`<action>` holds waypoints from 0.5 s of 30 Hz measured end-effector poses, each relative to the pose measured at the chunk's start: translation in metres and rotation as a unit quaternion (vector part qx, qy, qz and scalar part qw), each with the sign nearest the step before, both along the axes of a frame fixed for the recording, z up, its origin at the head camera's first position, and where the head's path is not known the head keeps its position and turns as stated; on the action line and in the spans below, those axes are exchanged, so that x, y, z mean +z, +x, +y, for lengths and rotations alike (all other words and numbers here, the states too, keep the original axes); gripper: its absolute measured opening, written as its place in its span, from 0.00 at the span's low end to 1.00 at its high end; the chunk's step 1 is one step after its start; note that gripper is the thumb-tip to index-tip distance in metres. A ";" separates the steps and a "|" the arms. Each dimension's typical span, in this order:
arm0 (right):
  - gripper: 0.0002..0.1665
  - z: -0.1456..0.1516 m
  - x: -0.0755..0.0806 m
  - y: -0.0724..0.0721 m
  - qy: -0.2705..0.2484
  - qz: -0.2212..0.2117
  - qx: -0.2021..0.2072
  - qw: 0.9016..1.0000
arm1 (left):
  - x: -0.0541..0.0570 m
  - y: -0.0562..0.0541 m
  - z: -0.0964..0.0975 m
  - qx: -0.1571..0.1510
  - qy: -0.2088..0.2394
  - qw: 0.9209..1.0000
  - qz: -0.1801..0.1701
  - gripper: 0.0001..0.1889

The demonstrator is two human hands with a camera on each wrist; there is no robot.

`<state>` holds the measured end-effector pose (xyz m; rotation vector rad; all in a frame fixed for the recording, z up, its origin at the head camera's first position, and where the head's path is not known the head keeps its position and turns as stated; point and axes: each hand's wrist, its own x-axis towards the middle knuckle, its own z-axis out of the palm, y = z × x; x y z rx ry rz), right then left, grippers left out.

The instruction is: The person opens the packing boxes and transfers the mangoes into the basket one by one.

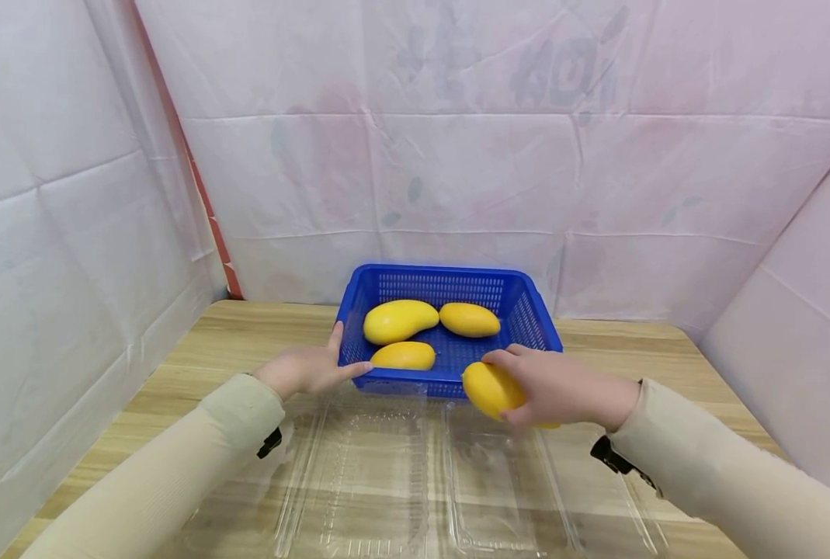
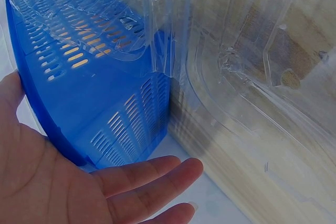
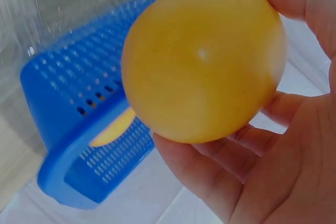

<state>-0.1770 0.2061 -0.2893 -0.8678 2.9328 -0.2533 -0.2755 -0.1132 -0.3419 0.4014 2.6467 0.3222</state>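
Note:
My right hand grips a yellow mango over the front right edge of a blue plastic basket. In the right wrist view the held mango fills the span between thumb and fingertips. At the basket's front left corner, my left hand touches the rim with its fingers spread and straight, as the left wrist view of the hand also shows. Inside the basket lie a larger curved mango, a back right mango and a front left mango.
Clear plastic trays, one on the left and one on the right, lie before the basket on the wooden table. More clear plastic spreads to either side. White sheeting hangs behind the table and along its sides.

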 end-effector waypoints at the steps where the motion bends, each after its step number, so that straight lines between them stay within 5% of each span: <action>1: 0.37 0.001 0.002 -0.002 0.002 0.000 0.001 1.000 | 0.000 0.000 0.000 0.000 0.001 1.000 0.000 0.57; 15: 0.39 0.006 0.024 -0.032 0.032 -0.038 -0.005 0.999 | 0.000 0.001 0.000 0.001 0.002 1.000 0.002 0.57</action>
